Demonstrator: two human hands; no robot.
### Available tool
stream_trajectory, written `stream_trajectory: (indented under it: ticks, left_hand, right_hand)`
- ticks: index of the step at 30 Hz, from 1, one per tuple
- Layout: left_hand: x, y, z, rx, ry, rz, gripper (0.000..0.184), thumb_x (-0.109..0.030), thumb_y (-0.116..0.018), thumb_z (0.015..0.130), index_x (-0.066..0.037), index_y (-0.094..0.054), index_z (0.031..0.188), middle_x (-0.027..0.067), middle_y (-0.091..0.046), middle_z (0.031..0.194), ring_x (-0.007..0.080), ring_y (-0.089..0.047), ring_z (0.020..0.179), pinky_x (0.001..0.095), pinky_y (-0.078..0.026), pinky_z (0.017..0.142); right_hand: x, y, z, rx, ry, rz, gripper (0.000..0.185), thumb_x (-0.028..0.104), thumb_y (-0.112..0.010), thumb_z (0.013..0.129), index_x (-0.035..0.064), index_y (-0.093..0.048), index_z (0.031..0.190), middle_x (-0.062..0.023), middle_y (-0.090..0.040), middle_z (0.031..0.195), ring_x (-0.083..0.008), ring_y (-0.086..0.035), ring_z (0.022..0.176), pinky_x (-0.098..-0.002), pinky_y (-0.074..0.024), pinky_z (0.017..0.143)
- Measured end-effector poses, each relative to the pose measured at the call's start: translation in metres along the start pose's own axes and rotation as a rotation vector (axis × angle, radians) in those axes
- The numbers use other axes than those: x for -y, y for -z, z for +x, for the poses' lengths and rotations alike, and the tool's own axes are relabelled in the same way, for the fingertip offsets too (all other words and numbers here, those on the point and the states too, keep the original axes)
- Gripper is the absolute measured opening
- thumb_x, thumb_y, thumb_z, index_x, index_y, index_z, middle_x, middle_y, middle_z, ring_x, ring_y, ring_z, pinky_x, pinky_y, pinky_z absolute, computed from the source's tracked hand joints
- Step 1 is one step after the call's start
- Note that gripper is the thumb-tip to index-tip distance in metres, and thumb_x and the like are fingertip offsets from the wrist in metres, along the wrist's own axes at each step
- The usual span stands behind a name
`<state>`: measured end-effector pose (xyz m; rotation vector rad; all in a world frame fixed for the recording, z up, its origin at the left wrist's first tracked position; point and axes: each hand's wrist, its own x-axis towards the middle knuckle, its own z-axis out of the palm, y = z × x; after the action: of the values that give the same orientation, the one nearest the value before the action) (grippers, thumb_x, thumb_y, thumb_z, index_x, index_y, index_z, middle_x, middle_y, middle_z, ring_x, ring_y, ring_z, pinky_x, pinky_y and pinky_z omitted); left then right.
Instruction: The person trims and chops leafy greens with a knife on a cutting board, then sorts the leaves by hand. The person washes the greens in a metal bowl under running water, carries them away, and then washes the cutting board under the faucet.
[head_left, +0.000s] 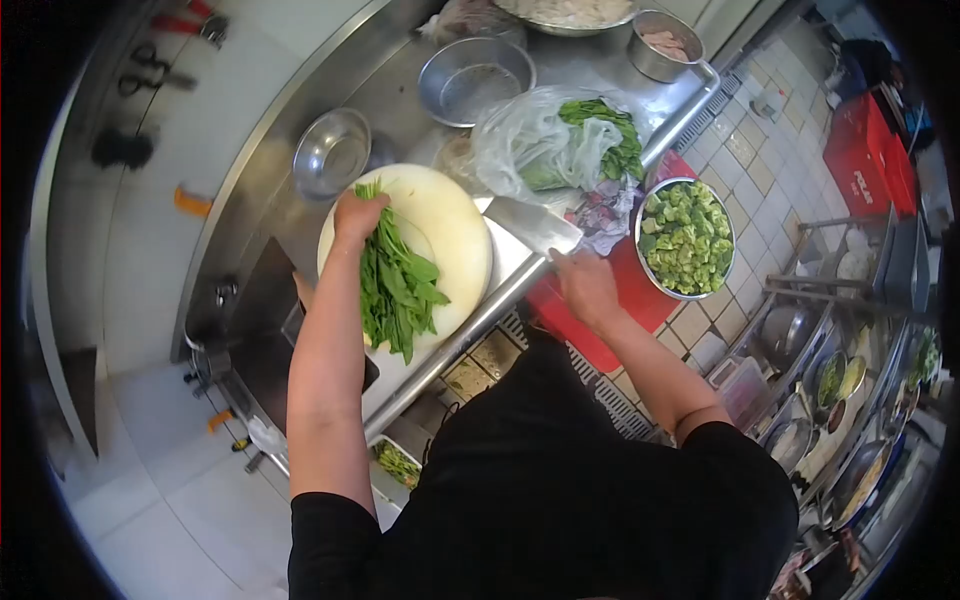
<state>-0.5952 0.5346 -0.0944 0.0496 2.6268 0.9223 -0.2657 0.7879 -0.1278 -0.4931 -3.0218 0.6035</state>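
My left hand is closed around the stem end of a bunch of leafy greens. The leaves hang down over the near left part of a round, pale chopping board. In my right hand is a cleaver, gripped at its handle. Its broad blade lies flat or nearly so at the counter edge, right of the board; whether it touches the counter I cannot tell. Beyond the blade, a clear plastic bag holds more leafy greens.
A bowl of broccoli florets stands at the right, above a red surface. Metal bowls and a wider basin sit behind the board. A pot with pale pink pieces is at the far counter end. Shelves with bowls line the right.
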Motion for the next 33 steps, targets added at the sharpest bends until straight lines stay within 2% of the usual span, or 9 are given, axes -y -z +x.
stream_trajectory:
  ticks: [4, 6, 9, 13, 15, 19, 20, 26, 33]
  left_hand:
    - [-0.042, -0.018, -0.021, -0.022, 0.154, 0.361, 0.106, -0.050, -0.082, 0.063, 0.002, -0.035, 0.141, 0.0268, -0.030, 0.147, 0.0402, -0.038, 0.132, 0.0465, -0.034, 0.108]
    - [-0.084, -0.014, -0.051, -0.265, -0.005, 0.551, 0.111, -0.047, -0.082, 0.065, 0.000, -0.024, 0.147, 0.0269, -0.030, 0.146, 0.0401, -0.035, 0.134, 0.0487, -0.030, 0.109]
    - [-0.125, -0.010, -0.067, -0.572, -0.510, 0.382, 0.077, -0.031, -0.077, 0.075, -0.001, -0.043, 0.137, 0.0237, -0.043, 0.138, 0.0372, -0.044, 0.127, 0.0447, -0.035, 0.106]
    - [-0.204, -0.056, -0.121, -0.029, -1.184, -0.112, 0.014, -0.003, -0.059, 0.088, 0.000, -0.064, 0.101, 0.0119, -0.064, 0.111, 0.0257, -0.061, 0.100, 0.0341, -0.048, 0.088]
    - [-0.219, -0.111, -0.119, 0.454, -0.915, -0.470, 0.016, -0.007, -0.058, 0.089, -0.001, -0.064, 0.103, 0.0089, -0.066, 0.102, 0.0179, -0.061, 0.099, 0.0320, -0.048, 0.084]
    - [-0.229, -0.181, -0.041, 0.515, -0.507, -0.386, 0.024, -0.017, -0.049, 0.096, -0.002, -0.063, 0.109, 0.0095, -0.066, 0.102, 0.0156, -0.060, 0.101, 0.0291, -0.048, 0.085]
    - [-0.220, -0.190, -0.017, 0.495, -0.549, -0.392, 0.028, -0.022, -0.048, 0.097, -0.002, -0.062, 0.111, 0.0103, -0.066, 0.104, 0.0175, -0.061, 0.100, 0.0306, -0.047, 0.087]
    - [-0.212, -0.129, 0.007, 0.548, -0.741, 0.710, 0.030, -0.023, -0.061, 0.086, -0.003, -0.067, 0.108, 0.0230, -0.065, 0.105, 0.0378, -0.060, 0.104, 0.0419, -0.048, 0.089]
    - [-0.182, -0.112, 0.001, 0.589, -0.697, 0.792, 0.038, -0.006, -0.062, 0.075, -0.001, -0.063, 0.113, 0.0236, -0.064, 0.110, 0.0364, -0.060, 0.108, 0.0442, -0.049, 0.093]
  right_hand:
    - [0.009, -0.016, 0.016, 0.029, 0.020, 0.127, 0.030, 0.015, -0.058, 0.086, 0.0114, -0.062, 0.115, -0.0186, -0.061, 0.090, -0.0335, -0.061, 0.087, -0.0442, -0.0481, 0.075]
    - [0.015, 0.009, 0.020, 0.128, -0.002, 0.130, 0.025, 0.016, -0.062, 0.084, 0.0091, -0.063, 0.109, -0.0189, -0.060, 0.094, -0.0347, -0.061, 0.089, -0.0435, -0.0495, 0.076]
    - [0.003, 0.036, 0.043, -0.111, -0.071, 0.295, 0.025, 0.017, -0.064, 0.083, 0.0079, -0.063, 0.107, -0.0155, -0.061, 0.097, -0.0343, -0.061, 0.093, -0.0434, -0.0492, 0.080]
    - [-0.038, 0.071, 0.133, -0.516, 0.066, 0.396, 0.029, 0.022, -0.062, 0.083, 0.0082, -0.065, 0.109, -0.0141, -0.062, 0.110, -0.0336, -0.058, 0.104, -0.0458, -0.0448, 0.094]
    - [-0.057, 0.054, 0.174, -0.514, 0.115, 0.164, 0.029, 0.023, -0.061, 0.084, 0.0086, -0.065, 0.109, -0.0137, -0.062, 0.113, -0.0323, -0.055, 0.108, -0.0486, -0.0398, 0.100]
    - [-0.054, 0.027, 0.187, -0.365, 0.184, -0.008, 0.029, 0.023, -0.059, 0.084, 0.0095, -0.066, 0.108, -0.0125, -0.060, 0.116, -0.0273, -0.048, 0.120, -0.0559, -0.0247, 0.112]
    - [-0.050, 0.041, 0.177, -0.060, 0.187, -0.079, 0.029, 0.024, -0.059, 0.084, 0.0095, -0.066, 0.108, -0.0124, -0.062, 0.109, -0.0278, -0.053, 0.114, -0.0538, -0.0305, 0.109]
    - [-0.041, 0.070, 0.154, 0.010, 0.325, 0.148, 0.020, 0.023, -0.058, 0.087, 0.0057, -0.065, 0.092, -0.0128, -0.065, 0.097, -0.0321, -0.061, 0.093, -0.0438, -0.0449, 0.096]
    - [-0.062, 0.039, 0.235, -0.102, 0.298, 0.300, 0.028, 0.012, -0.054, 0.084, 0.0037, -0.066, 0.108, -0.0194, -0.067, 0.098, -0.0359, -0.062, 0.099, -0.0445, -0.0488, 0.089]
